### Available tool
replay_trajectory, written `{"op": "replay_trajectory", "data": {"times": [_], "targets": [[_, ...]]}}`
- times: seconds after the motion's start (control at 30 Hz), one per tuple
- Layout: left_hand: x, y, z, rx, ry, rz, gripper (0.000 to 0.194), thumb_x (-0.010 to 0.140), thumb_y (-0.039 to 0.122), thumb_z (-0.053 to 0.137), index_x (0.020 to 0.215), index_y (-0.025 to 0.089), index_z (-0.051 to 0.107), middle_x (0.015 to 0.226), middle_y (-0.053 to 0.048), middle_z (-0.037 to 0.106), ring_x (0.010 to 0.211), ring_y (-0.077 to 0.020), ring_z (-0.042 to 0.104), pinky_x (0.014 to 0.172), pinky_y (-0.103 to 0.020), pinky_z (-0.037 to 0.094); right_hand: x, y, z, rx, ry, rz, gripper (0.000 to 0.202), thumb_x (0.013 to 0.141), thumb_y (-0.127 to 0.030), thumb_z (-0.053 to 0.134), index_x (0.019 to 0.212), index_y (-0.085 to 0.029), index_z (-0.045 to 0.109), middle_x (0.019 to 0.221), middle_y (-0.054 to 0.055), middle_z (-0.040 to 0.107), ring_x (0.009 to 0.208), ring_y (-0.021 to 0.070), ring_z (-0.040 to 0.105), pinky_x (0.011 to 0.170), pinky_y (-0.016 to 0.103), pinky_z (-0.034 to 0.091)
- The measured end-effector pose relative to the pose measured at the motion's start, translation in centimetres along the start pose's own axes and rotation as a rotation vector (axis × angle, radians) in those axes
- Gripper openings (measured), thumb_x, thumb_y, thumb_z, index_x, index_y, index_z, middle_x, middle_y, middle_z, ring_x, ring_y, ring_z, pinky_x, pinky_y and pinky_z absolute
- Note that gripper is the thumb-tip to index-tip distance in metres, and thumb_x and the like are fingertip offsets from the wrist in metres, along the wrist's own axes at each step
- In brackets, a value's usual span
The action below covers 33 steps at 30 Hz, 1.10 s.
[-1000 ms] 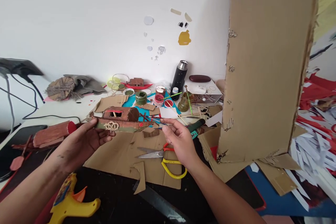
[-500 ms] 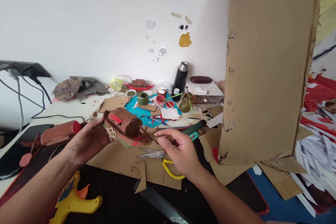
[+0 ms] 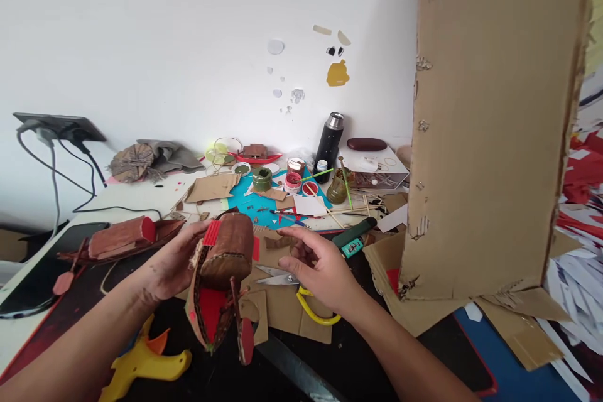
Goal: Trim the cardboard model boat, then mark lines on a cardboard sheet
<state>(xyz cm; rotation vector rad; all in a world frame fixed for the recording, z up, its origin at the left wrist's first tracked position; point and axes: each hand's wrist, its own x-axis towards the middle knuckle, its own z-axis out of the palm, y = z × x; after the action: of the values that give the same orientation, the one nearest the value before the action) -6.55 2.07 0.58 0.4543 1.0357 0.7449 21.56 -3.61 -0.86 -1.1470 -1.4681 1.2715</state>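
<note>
The boat (image 3: pixel 230 248) has swung end-on, its side held in the left hand's (image 3: pixel 172 264) fingers, well forward of the surface's (image 3: pixel 134 196) back edge. The right hand's (image 3: pixel 323 264) fingers curl empty, slightly parted. Probably light, stiff, fragile: grip the hull (image 3: pixel 194 308), sparing the oar (image 3: pixel 245 342).

Black flask (image 3: pixel 330 146) and maroon case (image 3: pixel 366 144) near the white wall (image 3: pixel 179 44).

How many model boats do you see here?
3: a held boat in the left hand; a brown boat lying left of that hand; and a red-hulled boat at the back, near the wall. Clutter could hide others.
</note>
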Motion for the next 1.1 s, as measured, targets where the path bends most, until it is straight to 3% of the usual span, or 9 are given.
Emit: {"op": "replay_trajectory", "data": {"times": [0.1, 0.27, 0.4, 0.5, 0.67, 0.73, 0.9, 1.1], "targets": [[-0.1, -0.3, 0.6, 0.055, -0.031, -0.036, 0.055, 0.053, 0.043, 0.105, 0.094, 0.018, 0.078, 0.090, -0.009, 0.086, 0.079, -0.0296, 0.083, 0.076, -0.035, 0.068, 0.0, -0.1, 0.0, 0.022, -0.009, 0.003, 0.052, 0.093, -0.051, 0.081, 0.139, -0.030, 0.071, 0.097, 0.003, 0.066, 0.083, 0.0191, 0.062, 0.073, 0.034, 0.052], [0.1, -0.8, 1.6, 0.134, -0.077, -0.041, 0.053, 0.053, 0.053, 0.105, 0.087, 0.021, 0.078, 0.091, -0.007, 0.086, 0.094, -0.0329, 0.084, 0.081, -0.035, 0.067, -0.1, -0.9, -0.2, -0.003, -0.047, -0.045, 0.066, 0.092, -0.062, 0.081, 0.148, -0.030, 0.063, 0.120, 0.008, 0.068, 0.093, 0.0214, 0.064, 0.082, 0.038, 0.056], [0.6, -1.0, 1.6, 0.186, -0.087, -0.043, 0.066, 0.057, 0.057, 0.102, 0.108, 0.021, 0.082, 0.108, -0.011, 0.086, 0.105, -0.0343, 0.082, 0.083, -0.033, 0.067, -0.3, -1.5, -0.2, -0.152, -0.103, -0.076, 0.087, 0.085, -0.068, 0.086, 0.159, -0.034, 0.054, 0.136, 0.011, 0.066, 0.095, 0.0227, 0.062, 0.088, 0.042, 0.057], [0.8, -1.1, 1.4, 0.205, -0.094, -0.053, 0.069, 0.056, 0.056, 0.103, 0.111, 0.021, 0.083, 0.106, -0.013, 0.086, 0.111, -0.0361, 0.081, 0.083, -0.033, 0.067, -0.3, -1.9, -0.3, -0.207, -0.128, -0.052, 0.094, 0.083, -0.072, 0.086, 0.162, -0.035, 0.051, 0.143, 0.012, 0.063, 0.098, 0.0237, 0.062, 0.089, 0.043, 0.057], [0.9, -1.5, 1.6, 0.211, -0.124, -0.068, 0.057, 0.056, 0.056, 0.102, 0.097, 0.020, 0.084, 0.097, -0.013, 0.086, 0.100, -0.0361, 0.083, 0.082, -0.036, 0.068, -0.2, -2.3, -0.4, -0.231, -0.176, -0.032, 0.101, 0.081, -0.072, 0.087, 0.166, -0.036, 0.046, 0.152, 0.013, 0.060, 0.108, 0.0271, 0.065, 0.097, 0.047, 0.058], [1.0, -1.6, 1.8, 0.211, -0.136, -0.065, 0.053, 0.058, 0.056, 0.102, 0.094, 0.020, 0.084, 0.097, -0.012, 0.086, 0.096, -0.0352, 0.083, 0.082, -0.036, 0.069, -0.2, -2.4, -0.3, -0.235, -0.198, -0.025, 0.103, 0.081, -0.071, 0.088, 0.167, -0.035, 0.045, 0.158, 0.013, 0.056, 0.120, 0.0306, 0.065, 0.105, 0.051, 0.056], [1.4, -1.9, 2.0, 0.216, -0.151, -0.049, 0.051, 0.061, 0.056, 0.100, 0.096, 0.022, 0.084, 0.104, -0.012, 0.086, 0.098, -0.0337, 0.083, 0.084, -0.036, 0.069, -0.2, -2.3, -0.3, -0.217, -0.210, -0.042, 0.096, 0.084, -0.065, 0.088, 0.166, -0.034, 0.048, 0.169, 0.011, 0.050, 0.154, 0.0346, 0.049, 0.126, 0.057, 0.041], [1.6, -1.8, 1.8, 0.264, -0.162, -0.057, 0.048, 0.068, 0.056, 0.097, 0.097, 0.020, 0.085, 0.103, -0.014, 0.086, 0.093, -0.0318, 0.083, 0.084, -0.036, 0.069, -0.2, -2.1, -0.3, -0.222, -0.196, -0.056, 0.092, 0.084, -0.058, 0.091, 0.163, -0.033, 0.051, 0.162, 0.012, 0.057, 0.145, 0.0352, 0.056, 0.119, 0.057, 0.048]]}}
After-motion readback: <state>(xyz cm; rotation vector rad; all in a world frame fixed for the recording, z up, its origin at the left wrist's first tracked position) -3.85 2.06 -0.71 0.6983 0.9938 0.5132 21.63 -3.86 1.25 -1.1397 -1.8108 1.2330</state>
